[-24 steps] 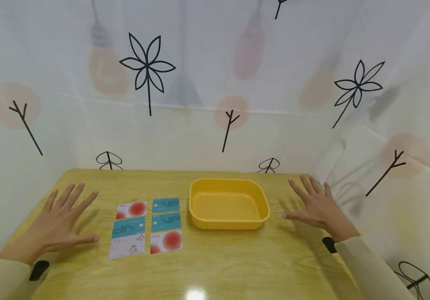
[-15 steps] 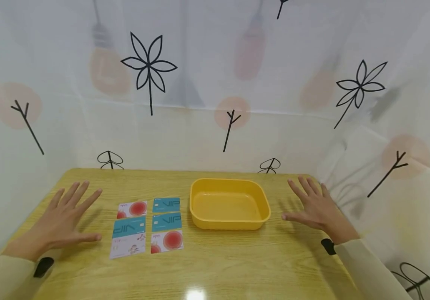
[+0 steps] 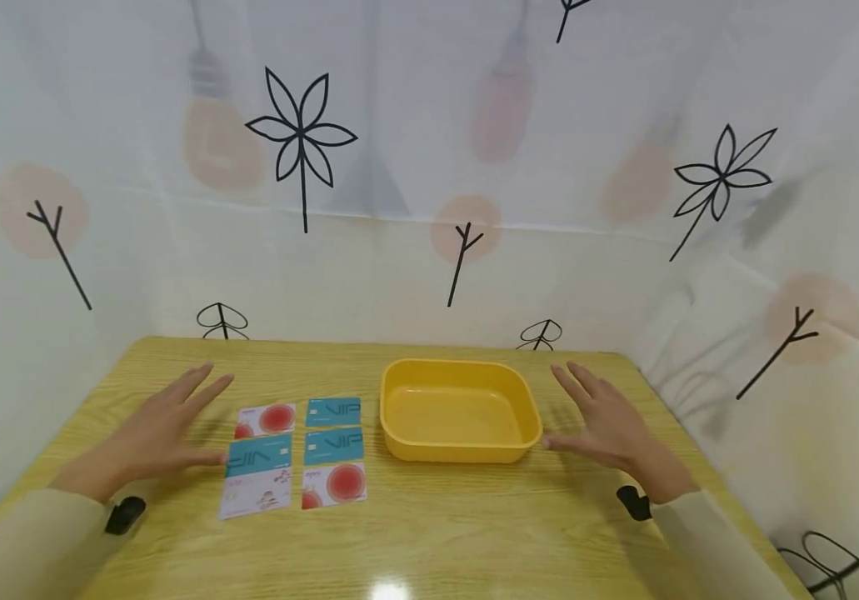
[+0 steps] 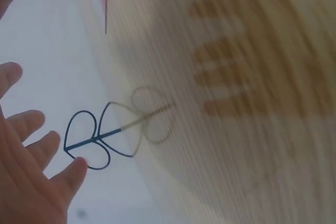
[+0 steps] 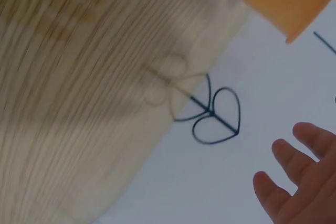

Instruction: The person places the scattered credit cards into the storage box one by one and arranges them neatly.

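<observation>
In the head view my left hand (image 3: 155,440) hovers over the table left of the cards, fingers extended and thumb tip beside a teal VIP card (image 3: 259,455). A white card with a small figure (image 3: 255,493) adjoins it below, and a white card with a red circle (image 3: 267,420) lies above. The second column has two teal VIP cards (image 3: 333,412) and another red-circle card (image 3: 334,485). My right hand (image 3: 609,423), fingers spread and holding nothing, is just right of the yellow tray (image 3: 461,453); its thumb tip overlaps the tray's right side in this view.
The yellow tray has nothing in it and stands right of the cards on the wood-grain table (image 3: 429,533). A white cloth (image 3: 369,275) printed with flowers and twigs hangs behind and along both sides. Dark straps (image 3: 633,502) sit at the wrists.
Both hands have moved inward, the left one toward the cards and the right one toward the tray. Cards and tray have stayed in place.
</observation>
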The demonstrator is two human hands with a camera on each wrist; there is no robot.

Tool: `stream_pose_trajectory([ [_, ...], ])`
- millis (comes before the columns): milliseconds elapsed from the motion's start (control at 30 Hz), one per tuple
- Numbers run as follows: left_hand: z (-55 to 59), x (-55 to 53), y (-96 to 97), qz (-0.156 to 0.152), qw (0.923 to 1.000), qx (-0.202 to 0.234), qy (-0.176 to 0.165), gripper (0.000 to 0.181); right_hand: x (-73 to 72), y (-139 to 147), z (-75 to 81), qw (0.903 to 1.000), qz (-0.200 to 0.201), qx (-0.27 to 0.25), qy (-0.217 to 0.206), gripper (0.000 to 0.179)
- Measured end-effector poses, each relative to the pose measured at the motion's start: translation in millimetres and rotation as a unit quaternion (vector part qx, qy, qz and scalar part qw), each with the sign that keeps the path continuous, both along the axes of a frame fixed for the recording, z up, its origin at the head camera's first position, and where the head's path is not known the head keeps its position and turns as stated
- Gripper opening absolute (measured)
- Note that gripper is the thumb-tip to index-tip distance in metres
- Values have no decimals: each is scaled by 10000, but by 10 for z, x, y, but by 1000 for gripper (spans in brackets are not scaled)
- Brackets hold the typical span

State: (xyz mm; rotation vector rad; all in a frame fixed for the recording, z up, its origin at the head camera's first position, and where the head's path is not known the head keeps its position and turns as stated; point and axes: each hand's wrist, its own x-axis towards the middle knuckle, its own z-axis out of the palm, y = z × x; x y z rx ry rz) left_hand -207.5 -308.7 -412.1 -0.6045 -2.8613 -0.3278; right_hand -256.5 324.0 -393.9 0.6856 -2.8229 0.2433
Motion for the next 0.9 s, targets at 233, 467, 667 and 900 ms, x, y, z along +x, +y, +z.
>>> stream_pose_trajectory([
  [233,12,-146,127,-72,9970,441,-636,99,59,-245,-65,9995,65,-242,-208,110],
  [467,-41,-307,155,-245,9917,783,-994,87,122,-394,-83,9973,202,-599,-376,108],
  [667,-86,-396,180,-202,9890,921,-1138,84,137,-456,-138,9964,208,-695,-440,109],
  [900,-137,-455,200,-77,9913,772,-1064,74,146,-490,-196,9951,92,-775,-606,106],
])
